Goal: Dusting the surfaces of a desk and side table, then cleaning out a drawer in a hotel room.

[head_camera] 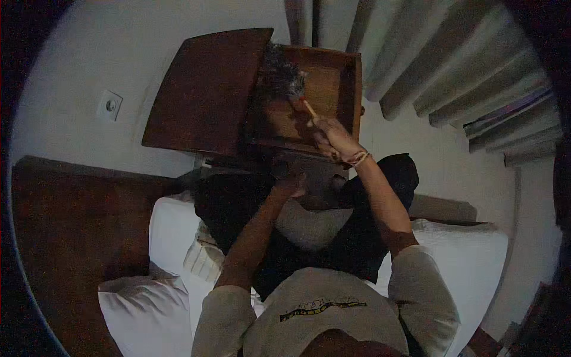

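Observation:
My right hand (334, 137) grips the light handle of a duster (309, 109) over a pulled-out wooden drawer (358, 89). The duster's dark, fluffy head (283, 73) lies inside the drawer, against the edge of the cabinet top. Its bristles look grey and blurred. The drawer slides out to the right of a dark wooden nightstand (209, 91), and a round knob (362, 110) shows on its front. My left hand (293, 185) hangs between my knees, below the drawer's near side. Its fingers look curled, but dim light hides whether anything is in them.
I sit on a bed with a white sheet (459, 254). A white pillow (142, 308) and a dark wooden headboard (84, 214) are at left. Long curtains (428, 67) hang at right, and a wall socket (110, 105) is beyond the nightstand.

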`<state>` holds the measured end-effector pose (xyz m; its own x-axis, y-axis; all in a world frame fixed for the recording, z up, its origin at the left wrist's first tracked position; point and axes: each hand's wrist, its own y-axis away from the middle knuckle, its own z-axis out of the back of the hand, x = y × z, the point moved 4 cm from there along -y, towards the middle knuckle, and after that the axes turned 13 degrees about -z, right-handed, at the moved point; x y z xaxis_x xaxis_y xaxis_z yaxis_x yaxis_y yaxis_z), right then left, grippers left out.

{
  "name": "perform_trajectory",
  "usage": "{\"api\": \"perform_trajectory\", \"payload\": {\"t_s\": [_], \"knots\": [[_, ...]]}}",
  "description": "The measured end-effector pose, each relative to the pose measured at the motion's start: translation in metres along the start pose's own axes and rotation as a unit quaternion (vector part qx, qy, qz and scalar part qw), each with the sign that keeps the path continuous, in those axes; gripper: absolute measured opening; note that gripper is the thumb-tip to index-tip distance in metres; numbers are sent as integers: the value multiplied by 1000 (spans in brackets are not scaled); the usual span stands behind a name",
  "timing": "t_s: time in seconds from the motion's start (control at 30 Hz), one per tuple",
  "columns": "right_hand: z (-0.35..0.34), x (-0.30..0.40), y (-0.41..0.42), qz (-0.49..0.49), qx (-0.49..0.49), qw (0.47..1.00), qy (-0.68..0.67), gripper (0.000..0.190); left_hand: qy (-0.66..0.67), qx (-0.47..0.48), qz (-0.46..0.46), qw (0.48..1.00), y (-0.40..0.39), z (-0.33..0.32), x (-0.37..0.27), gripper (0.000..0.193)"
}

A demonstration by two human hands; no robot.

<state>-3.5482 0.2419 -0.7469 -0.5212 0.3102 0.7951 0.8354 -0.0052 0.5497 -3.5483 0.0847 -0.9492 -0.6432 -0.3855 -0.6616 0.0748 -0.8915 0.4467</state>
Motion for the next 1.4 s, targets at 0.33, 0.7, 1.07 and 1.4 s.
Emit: {"api": "perform_trajectory", "payload": {"t_s": [0.33,0.7,1.07,1.4], "knots": [[34,32,46,-91,-16,995,47,25,58,13,6,998,-11,-31,39,65],[38,19,38,-59,-53,984,160,22,-5,-67,-12,998,-4,-56,49,62],[-10,37,-8,-21,-98,988,115,30,26,-51,0,998,5,-24,67,73],[-12,37,13,307,-282,887,200,25,323,-73,54,942,11,-7,43,55]]}}
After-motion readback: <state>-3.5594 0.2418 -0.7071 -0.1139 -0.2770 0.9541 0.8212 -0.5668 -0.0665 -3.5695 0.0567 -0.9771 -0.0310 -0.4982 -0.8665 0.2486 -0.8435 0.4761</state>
